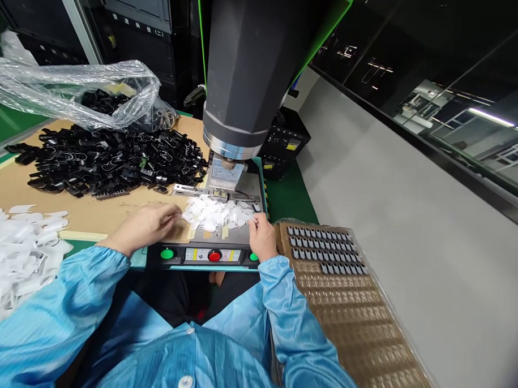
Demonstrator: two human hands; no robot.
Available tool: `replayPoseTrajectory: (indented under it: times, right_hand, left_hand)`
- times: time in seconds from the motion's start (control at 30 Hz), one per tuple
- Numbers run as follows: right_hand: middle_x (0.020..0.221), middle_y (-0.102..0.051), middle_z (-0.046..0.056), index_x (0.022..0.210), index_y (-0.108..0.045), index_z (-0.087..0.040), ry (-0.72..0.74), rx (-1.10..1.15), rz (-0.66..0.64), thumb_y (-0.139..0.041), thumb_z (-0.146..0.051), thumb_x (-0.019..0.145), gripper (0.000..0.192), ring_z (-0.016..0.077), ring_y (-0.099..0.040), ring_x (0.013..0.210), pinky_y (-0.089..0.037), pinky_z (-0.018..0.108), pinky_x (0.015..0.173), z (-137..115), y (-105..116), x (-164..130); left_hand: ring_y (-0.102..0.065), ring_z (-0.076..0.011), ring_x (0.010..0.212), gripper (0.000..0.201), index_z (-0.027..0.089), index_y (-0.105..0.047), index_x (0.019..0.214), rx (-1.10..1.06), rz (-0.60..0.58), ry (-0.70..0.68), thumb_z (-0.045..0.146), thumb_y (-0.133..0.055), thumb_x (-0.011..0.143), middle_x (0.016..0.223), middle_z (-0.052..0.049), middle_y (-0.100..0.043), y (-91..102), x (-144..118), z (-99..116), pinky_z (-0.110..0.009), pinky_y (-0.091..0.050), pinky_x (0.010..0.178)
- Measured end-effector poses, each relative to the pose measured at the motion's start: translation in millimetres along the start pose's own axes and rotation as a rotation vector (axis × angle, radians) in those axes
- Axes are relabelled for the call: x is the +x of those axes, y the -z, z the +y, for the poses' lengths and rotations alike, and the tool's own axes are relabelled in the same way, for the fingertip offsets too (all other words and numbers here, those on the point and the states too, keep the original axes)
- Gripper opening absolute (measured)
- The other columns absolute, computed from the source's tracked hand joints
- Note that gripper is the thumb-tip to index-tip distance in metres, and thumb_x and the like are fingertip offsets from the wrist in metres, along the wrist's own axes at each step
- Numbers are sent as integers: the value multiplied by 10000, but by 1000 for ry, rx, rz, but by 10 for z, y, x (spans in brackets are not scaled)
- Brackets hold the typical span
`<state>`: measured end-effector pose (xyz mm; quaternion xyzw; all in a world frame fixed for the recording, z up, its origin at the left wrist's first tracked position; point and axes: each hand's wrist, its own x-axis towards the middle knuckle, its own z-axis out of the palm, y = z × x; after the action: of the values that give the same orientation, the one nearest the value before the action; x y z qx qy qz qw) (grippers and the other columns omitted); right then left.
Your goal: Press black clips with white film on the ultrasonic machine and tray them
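A pile of small white plastic pieces (213, 213) lies on the metal base plate of a press-like machine (240, 74). At the pile's left edge is my left hand (145, 225), its fingers drawn together; what they pinch, if anything, is too small to make out. On the opposite side, my right hand (262, 237) has thumb and fingers closed by the pile's right edge, and whatever is between them is hidden. Just behind the pile, a metal fixture (219, 192) sits below the machine's head, with a clear block (226, 173) above it.
Black plastic parts (115, 160) are heaped at the back left beside a clear plastic bag (130, 93). More white pieces (19, 259) lie at far left. A red button (215, 255) sits on the front panel. At right stands a blister tray (348, 310) with rows of dark parts.
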<state>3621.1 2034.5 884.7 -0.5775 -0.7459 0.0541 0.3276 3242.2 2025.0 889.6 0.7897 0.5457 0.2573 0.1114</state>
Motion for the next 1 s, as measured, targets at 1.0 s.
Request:
replayPoseTrajectory:
  times: [1.0]
  right_hand:
    - [1394,-634,188,1502,-652,-242,227,-335,-254,-647,-320,1037,472,377,-473,1240,-469,531,984,-555,-538,850]
  left_hand:
    - [-599,-315,1400,471,193,-738,1382,34,-103,-327,399,-422,1100,1401,-135,-735,-538,1158,235,-527,-396,1232]
